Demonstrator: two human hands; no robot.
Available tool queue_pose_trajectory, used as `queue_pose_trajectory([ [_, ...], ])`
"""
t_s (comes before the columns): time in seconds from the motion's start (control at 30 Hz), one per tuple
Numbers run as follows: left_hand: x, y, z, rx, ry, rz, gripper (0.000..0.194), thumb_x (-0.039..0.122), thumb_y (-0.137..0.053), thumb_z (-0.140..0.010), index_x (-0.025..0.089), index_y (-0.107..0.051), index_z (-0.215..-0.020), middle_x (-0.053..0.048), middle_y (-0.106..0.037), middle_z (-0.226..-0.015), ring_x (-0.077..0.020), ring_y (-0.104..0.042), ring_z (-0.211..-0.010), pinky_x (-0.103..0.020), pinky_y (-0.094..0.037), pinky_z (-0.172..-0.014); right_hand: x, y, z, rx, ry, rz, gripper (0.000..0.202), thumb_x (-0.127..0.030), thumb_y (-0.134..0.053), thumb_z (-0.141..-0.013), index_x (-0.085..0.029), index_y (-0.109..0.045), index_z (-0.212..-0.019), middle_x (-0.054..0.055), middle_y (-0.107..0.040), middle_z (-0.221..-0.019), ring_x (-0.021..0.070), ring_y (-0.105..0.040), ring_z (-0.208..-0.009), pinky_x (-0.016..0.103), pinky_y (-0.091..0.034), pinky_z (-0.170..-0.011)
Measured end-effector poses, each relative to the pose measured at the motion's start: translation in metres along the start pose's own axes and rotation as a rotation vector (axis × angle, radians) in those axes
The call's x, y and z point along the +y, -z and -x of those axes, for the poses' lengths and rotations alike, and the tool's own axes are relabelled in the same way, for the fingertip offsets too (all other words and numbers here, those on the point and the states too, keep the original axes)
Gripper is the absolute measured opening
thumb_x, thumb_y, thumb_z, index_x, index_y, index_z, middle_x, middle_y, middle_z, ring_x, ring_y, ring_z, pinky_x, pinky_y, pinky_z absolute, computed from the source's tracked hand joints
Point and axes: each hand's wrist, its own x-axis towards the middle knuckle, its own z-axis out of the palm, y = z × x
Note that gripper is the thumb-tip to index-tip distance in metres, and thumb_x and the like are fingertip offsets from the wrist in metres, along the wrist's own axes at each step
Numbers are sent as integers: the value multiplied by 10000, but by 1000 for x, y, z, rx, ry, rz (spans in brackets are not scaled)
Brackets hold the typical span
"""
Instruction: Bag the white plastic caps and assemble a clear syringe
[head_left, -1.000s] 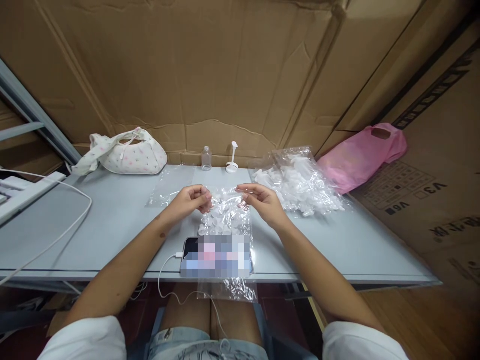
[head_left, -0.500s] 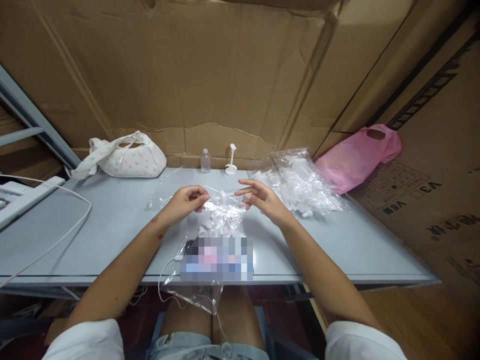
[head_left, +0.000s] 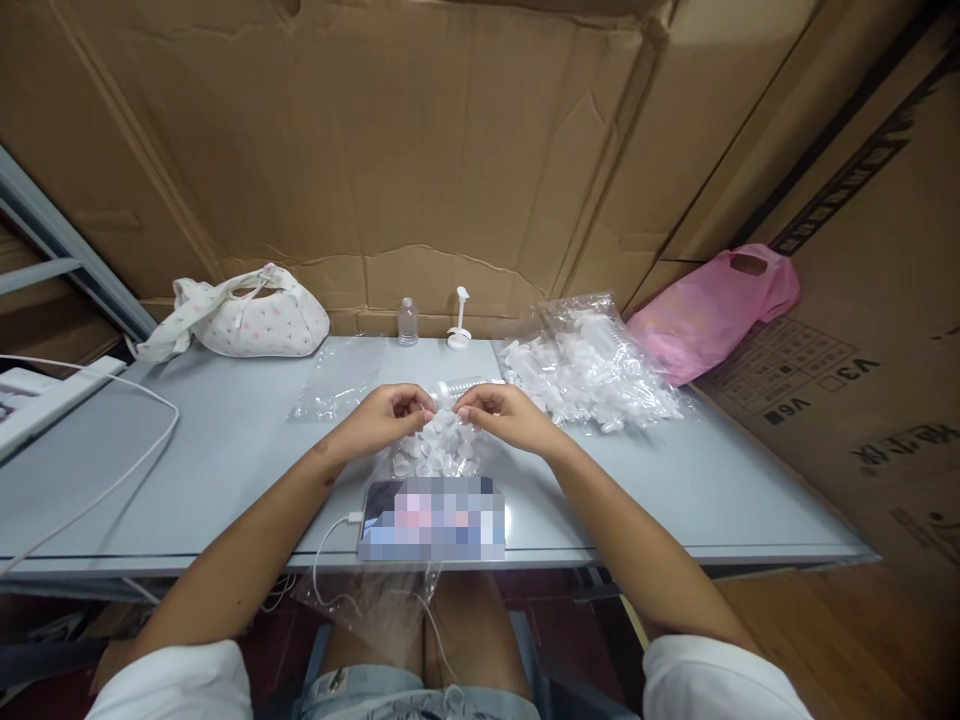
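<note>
Nearest, just below both hands: phone (head_left: pixel 431 518) flat on worktop (head_left: pixel 225 450). Between them, clear plastic bag (head_left: pixel 435 452) of small white caps — light, limp, slippery film, probably best pinched at top edge. Left hand (head_left: pixel 390 415) and right hand (head_left: pixel 499 412) pinched nearly shut on that edge, fingertips almost touching. Beyond right hand: bigger bag of white parts (head_left: pixel 592 370).

My left hand (head_left: pixel 388 415) and right hand (head_left: pixel 501 414) pinch a small clear bottle (head_left: pixel 459 387), lying sideways between my fingertips, above a heap of small white plastic caps (head_left: pixel 439 452) mid-table, just beyond the phone.
</note>
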Motion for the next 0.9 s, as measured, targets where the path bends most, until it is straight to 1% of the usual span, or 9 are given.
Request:
queue_pose_trajectory([
  [0.17,0,-3,1,1,-13,-20,164,303,-612,-805,145,-644,-835,36,-493,-626,-83,-426,-575,-222,-337,-551,-5,-3,0,23,20,70,187,-354,-638,-806,-173,-680,-824,-9,-581,-629,114,-492,-583,255,-395,-563],
  [0.27,2,-4,2,-17,-10,-36,164,307,-612,-805,146,-638,-823,39,-476,-616,-86,-422,-572,-224,-333,-547,-4,-6,-2,13,16,101,138,-295,-624,-810,-170,-664,-767,-15,-572,-608,108,-476,-565,248,-378,-554],
  [0.33,3,-5,1,-5,-26,-42,178,322,-626,-799,150,-633,-843,30,-502,-649,-92,-448,-596,-231,-357,-567,-3,-7,-3,8,10,96,122,-268,-607,-818,-169,-653,-764,-10,-592,-625,110,-493,-571,249,-382,-562],
  [0.4,3,-6,0,25,-50,-20,213,348,-636,-800,160,-629,-899,6,-564,-740,-103,-499,-651,-244,-401,-611,-2,-8,-3,2,16,88,118,-265,-600,-824,-168,-646,-775,-8,-601,-630,112,-503,-571,251,-383,-567],
  [0.47,3,-8,-2,58,-53,33,228,368,-633,-806,166,-620,-910,-11,-601,-806,-112,-542,-693,-259,-439,-654,-3,-10,-2,-8,33,84,125,-273,-601,-827,-167,-640,-773,-12,-592,-615,113,-502,-562,253,-376,-564],
  [0.57,4,-12,-4,112,-36,96,203,360,-626,-812,159,-601,-815,-1,-594,-738,-111,-563,-672,-260,-462,-661,-3,-12,-1,-21,48,57,151,-307,-615,-827,-168,-632,-770,-12,-591,-616,114,-503,-562,254,-375,-563],
  [0.63,6,-13,-4,147,-42,90,193,342,-627,-811,156,-594,-771,8,-581,-685,-106,-557,-643,-252,-461,-643,-3,-14,-1,-19,49,28,171,-332,-630,-820,-167,-634,-775,-16,-583,-616,112,-500,-565,252,-377,-561],
  [0.73,7,-12,-4,190,-71,55,176,321,-626,-811,155,-599,-757,12,-576,-662,-99,-545,-613,-243,-453,-615,-1,-14,-2,-39,37,-10,175,-333,-673,-787,-162,-644,-799,-22,-572,-619,106,-496,-568,245,-381,-558],
  [0.9,9,-5,-1,261,-132,4,166,305,-626,-812,156,-607,-741,11,-593,-657,-105,-560,-614,-246,-461,-617,2,-13,-3,-105,-62,-111,187,-340,-664,-789,-158,-631,-766,-7,-611,-625,111,-550,-579,249,-429,-562],
])
